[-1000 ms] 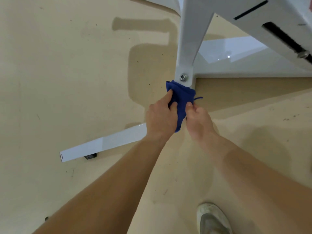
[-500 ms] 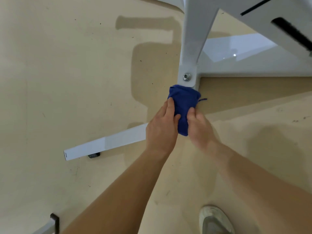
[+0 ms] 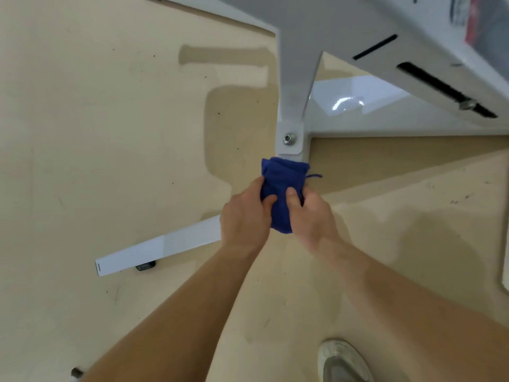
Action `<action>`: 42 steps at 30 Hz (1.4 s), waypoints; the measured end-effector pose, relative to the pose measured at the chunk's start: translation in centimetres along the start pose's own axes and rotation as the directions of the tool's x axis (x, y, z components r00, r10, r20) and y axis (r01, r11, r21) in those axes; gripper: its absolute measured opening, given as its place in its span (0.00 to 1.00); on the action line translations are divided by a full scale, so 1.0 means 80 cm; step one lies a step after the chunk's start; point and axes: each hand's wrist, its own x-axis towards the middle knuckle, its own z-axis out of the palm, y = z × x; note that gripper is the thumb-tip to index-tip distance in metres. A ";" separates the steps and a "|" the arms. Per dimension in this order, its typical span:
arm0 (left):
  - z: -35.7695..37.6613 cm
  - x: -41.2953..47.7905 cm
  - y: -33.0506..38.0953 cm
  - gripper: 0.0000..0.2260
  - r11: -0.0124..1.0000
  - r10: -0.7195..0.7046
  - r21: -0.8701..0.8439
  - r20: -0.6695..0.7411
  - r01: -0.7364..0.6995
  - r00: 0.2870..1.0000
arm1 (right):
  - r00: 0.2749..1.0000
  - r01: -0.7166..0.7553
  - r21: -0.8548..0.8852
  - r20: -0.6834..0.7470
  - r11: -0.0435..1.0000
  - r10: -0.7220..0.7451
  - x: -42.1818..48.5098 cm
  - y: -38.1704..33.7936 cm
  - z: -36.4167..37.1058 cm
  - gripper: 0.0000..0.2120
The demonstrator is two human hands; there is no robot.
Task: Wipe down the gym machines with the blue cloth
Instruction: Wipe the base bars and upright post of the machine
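Fingers (image 3: 256,188) curled tight round the blue cloth (image 3: 281,180).
Head view: the left hand (image 3: 245,220) and right hand (image 3: 312,216) both gripped the cloth and had pulled it a little down the white floor bar (image 3: 165,245), away from the bolt plate (image 3: 289,139). That joint looked wiped; the long bar was not done yet.

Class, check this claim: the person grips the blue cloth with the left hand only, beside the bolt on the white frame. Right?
Not quite. The head view shows both the left hand and the right hand gripping the blue cloth, beside the bolt on the white frame.
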 end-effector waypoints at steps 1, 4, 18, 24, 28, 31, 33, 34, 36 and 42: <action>-0.008 0.003 -0.003 0.14 1.000 -0.029 0.005 0.022 0.028 0.999 | 0.999 -0.016 -0.016 -0.045 1.000 0.016 0.001 -0.007 -0.003 0.11; -0.028 0.008 0.003 0.13 0.999 -0.051 0.020 0.052 0.050 0.997 | 0.979 -0.074 -0.028 -0.193 0.997 0.067 0.004 -0.041 -0.016 0.17; -0.099 -0.093 0.164 0.09 0.899 -0.012 -0.400 0.386 0.180 0.922 | 0.949 0.060 -0.392 -0.263 0.918 -0.175 -0.145 -0.072 -0.201 0.08; -0.122 -0.123 0.233 0.12 0.717 0.064 -0.670 0.339 0.193 0.939 | 0.853 0.215 -0.520 -0.312 0.826 -0.419 -0.174 -0.141 -0.269 0.09; -0.146 -0.123 0.259 0.13 0.582 -0.079 -0.796 0.144 0.163 0.986 | 0.866 0.307 -0.491 -0.211 0.815 -0.453 -0.161 -0.195 -0.281 0.10; -0.156 -0.128 0.257 0.11 0.513 -0.275 -0.851 -0.040 0.111 0.961 | 0.843 0.424 -0.497 -0.089 0.757 -0.531 -0.158 -0.231 -0.270 0.10; -0.158 -0.130 0.250 0.10 0.469 -0.427 -0.877 -0.121 0.105 0.896 | 0.822 0.490 -0.489 -0.015 0.721 -0.569 -0.159 -0.249 -0.257 0.10; -0.159 -0.129 0.246 0.09 0.447 -0.488 -0.890 -0.163 0.085 0.858 | 0.809 0.520 -0.487 0.019 0.701 -0.587 -0.159 -0.256 -0.251 0.09; -0.166 -0.121 0.240 0.07 0.430 -0.563 -0.903 -0.260 0.009 0.784 | 0.778 0.581 -0.467 0.077 0.667 -0.624 -0.154 -0.272 -0.241 0.09; -0.209 -0.074 0.247 0.10 0.386 -0.666 -0.893 -0.444 -0.233 0.600 | 0.629 0.731 -0.417 0.108 0.539 -0.770 -0.136 -0.326 -0.220 0.12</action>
